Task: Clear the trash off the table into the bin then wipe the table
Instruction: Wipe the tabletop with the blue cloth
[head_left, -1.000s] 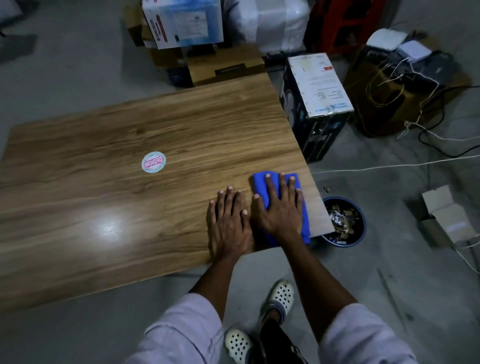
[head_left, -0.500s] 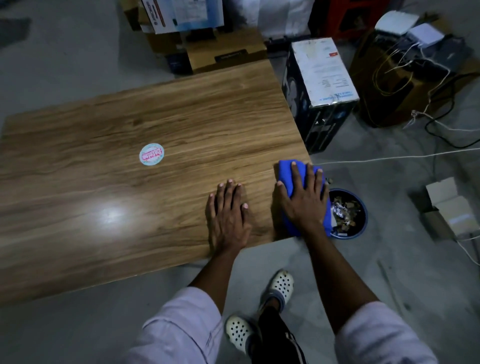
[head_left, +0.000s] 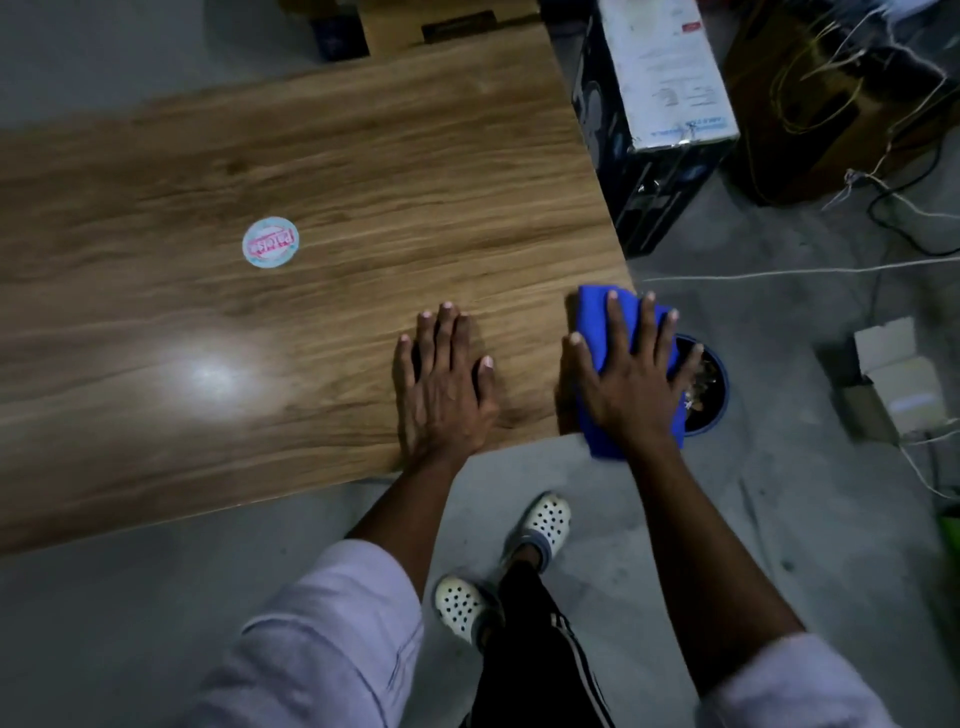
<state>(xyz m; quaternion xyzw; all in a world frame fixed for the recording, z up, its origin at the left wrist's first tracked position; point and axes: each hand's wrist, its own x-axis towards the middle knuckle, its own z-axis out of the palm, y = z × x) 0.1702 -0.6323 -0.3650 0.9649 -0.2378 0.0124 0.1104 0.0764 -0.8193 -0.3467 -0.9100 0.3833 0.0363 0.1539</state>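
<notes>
Blue cloth lies under spread fingers of the right hand.

Pale lilac sleeves sit rolled to the elbows at 7 and 5 o'clock. At 6 o'clock, black trousers with white side stripes meet white perforated clogs.

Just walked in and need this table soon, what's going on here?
A person is wiping the table. Their right hand presses a blue cloth flat at the near right corner, partly past the edge, above the bin on the floor. Their left hand rests flat on the tabletop. A round sticker lies farther left.
</notes>
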